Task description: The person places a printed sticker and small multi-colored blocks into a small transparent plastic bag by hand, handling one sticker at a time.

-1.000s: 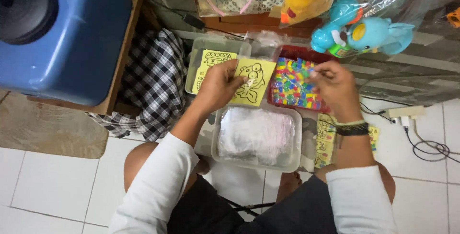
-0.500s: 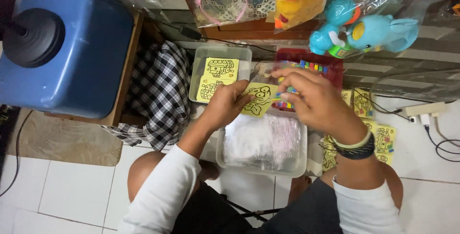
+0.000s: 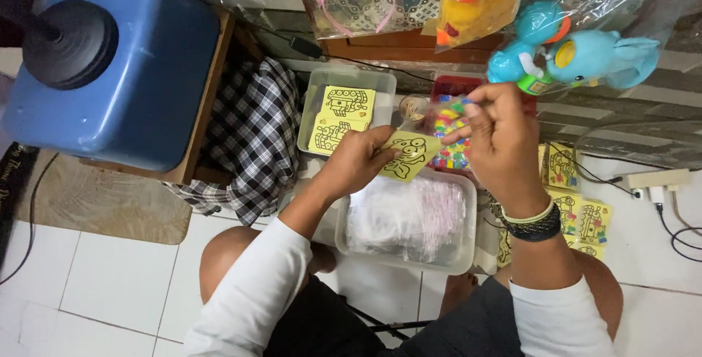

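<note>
Both arms wear long white sleeves [image 3: 256, 284]. The right wrist carries a black wristband [image 3: 537, 225] edged with a pale band. Dark shorts [image 3: 409, 328] cover the lap.

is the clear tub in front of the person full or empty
Nearly full: the clear tub holds a heap of small clear plastic bags reaching close to its rim.

A yellow picture card [image 3: 406, 155] is pinched by the left hand [image 3: 356, 163] just above the clear plastic tub [image 3: 406, 219], which is filled with small clear bags. A small packet of coloured beads [image 3: 447, 112] is held by the right hand [image 3: 499, 141] beyond the tub, over the red tray of beads [image 3: 453, 153]. 2 more yellow cards are seen in a grey tray [image 3: 346, 110] left of the red tray. A blue container [image 3: 110, 64] stands far left of the tub.
</note>
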